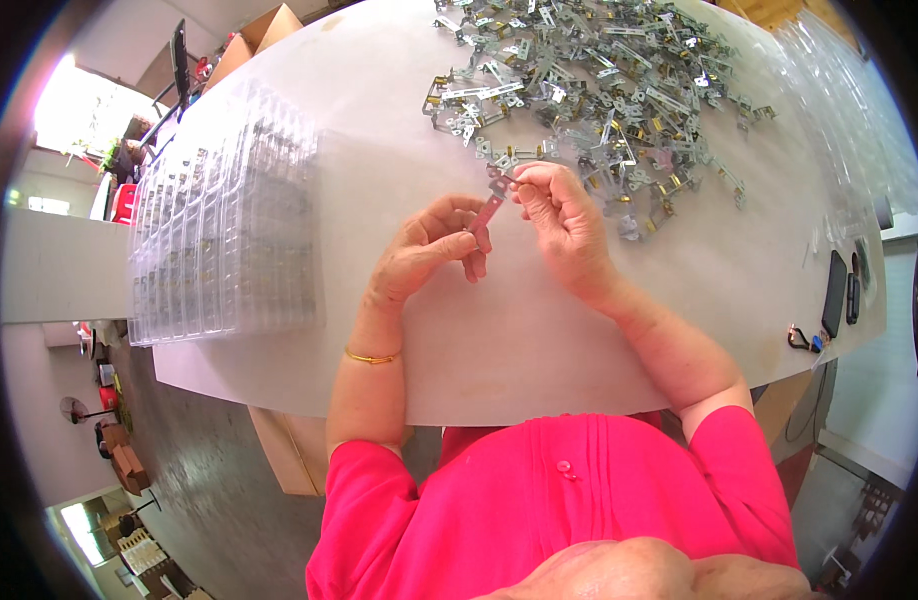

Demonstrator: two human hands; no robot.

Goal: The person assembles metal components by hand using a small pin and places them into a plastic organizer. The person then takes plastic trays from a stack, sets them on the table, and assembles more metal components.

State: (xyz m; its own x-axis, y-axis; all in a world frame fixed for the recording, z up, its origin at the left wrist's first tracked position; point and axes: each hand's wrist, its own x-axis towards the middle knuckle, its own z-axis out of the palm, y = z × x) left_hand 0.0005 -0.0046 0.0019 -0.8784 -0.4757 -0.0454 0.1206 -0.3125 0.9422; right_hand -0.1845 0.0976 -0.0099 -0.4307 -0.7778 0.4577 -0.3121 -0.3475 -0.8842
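both hands pinch one small metal strip [489, 212] over the white table [399, 300]; left hand [429, 250], right hand [564, 220]; big pile of metal brackets [599, 90] just behind

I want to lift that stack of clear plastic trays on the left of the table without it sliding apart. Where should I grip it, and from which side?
Grip the stack of clear trays by its two long outer edges, one hand on each, low down near the white table. Come from the near end, which reaches the table's edge and looks open. The trays are thin, slippery-looking and loosely nested, so squeezing at the bottom probably holds them together.
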